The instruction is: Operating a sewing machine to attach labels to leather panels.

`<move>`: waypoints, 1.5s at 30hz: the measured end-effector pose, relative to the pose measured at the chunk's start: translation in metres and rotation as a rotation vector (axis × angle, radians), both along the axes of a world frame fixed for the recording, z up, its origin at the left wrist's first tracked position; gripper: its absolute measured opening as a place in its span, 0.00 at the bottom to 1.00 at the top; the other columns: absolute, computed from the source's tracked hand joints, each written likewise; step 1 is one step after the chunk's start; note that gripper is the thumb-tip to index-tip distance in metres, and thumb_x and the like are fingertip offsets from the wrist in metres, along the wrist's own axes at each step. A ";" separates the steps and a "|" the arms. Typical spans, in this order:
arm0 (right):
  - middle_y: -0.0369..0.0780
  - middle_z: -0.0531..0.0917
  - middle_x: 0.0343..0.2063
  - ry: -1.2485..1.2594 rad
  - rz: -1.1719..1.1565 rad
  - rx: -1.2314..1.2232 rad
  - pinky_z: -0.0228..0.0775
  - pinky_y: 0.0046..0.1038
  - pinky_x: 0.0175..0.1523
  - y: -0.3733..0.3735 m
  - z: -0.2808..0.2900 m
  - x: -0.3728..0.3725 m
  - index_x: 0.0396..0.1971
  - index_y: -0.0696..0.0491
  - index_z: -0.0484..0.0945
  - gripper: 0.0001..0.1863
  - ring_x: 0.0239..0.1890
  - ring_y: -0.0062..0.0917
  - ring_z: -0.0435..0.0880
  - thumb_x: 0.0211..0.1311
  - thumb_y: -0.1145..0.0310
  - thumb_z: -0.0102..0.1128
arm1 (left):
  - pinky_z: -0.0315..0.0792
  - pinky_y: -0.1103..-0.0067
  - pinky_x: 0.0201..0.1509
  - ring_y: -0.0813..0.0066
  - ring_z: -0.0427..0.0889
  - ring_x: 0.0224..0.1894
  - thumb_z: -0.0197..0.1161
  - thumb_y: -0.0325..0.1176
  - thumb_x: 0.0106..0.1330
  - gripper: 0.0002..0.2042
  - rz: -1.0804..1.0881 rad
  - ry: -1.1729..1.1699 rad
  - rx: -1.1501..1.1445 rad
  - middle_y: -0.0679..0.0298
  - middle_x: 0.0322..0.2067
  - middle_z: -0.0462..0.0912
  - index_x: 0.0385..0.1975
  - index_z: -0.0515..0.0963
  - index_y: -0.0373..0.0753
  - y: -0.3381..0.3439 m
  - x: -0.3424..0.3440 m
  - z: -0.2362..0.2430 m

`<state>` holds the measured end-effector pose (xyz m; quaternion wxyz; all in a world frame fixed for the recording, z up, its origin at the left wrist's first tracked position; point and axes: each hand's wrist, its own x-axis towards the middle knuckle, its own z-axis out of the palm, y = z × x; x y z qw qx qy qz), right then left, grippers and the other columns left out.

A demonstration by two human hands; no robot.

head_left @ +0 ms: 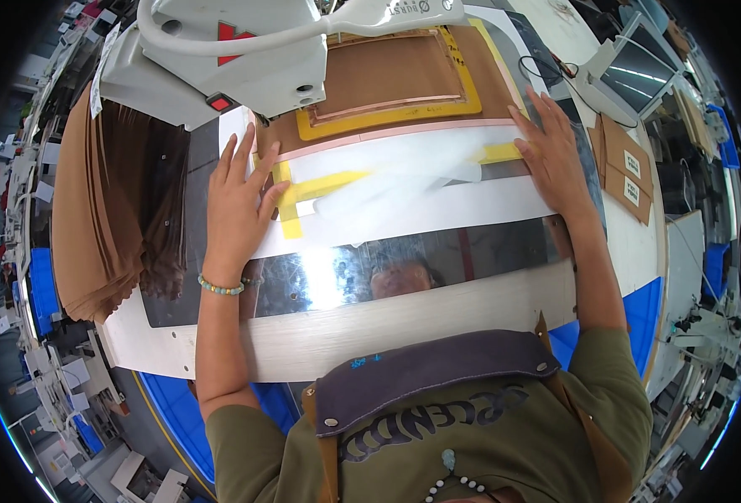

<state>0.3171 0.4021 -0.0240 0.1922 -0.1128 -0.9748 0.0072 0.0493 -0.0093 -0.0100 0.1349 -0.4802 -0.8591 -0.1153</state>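
Observation:
My left hand [240,189] lies with fingers spread at the left end of a white sheet [421,214], its fingertips by a strip of yellow tape [290,220]. At the right end, my right hand [552,155] has its fingers stretched out, touching the edge of a brown flat piece [496,101] and the sheet. Neither hand grips anything. A yellow rectangular frame [387,118] lies on the brown piece, with a narrow pink strip [404,132] along the near edge. A translucent film [387,186] crosses the sheet's middle.
A white machine head [219,63] overhangs the far left. Layered brown pieces [93,210] hang at the left. A shiny metal plate [421,260] sits before me on the pale table [353,348]. To the right are a screen [639,74] and labelled brown pieces [613,151]. Blue material [173,419] shows below.

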 end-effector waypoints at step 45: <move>0.38 0.62 0.82 -0.025 0.070 -0.033 0.45 0.47 0.85 0.005 -0.002 -0.001 0.77 0.50 0.70 0.32 0.84 0.36 0.53 0.83 0.48 0.50 | 0.66 0.62 0.79 0.53 0.71 0.76 0.66 0.30 0.74 0.23 -0.017 -0.089 -0.060 0.61 0.73 0.77 0.68 0.79 0.36 0.002 0.002 0.001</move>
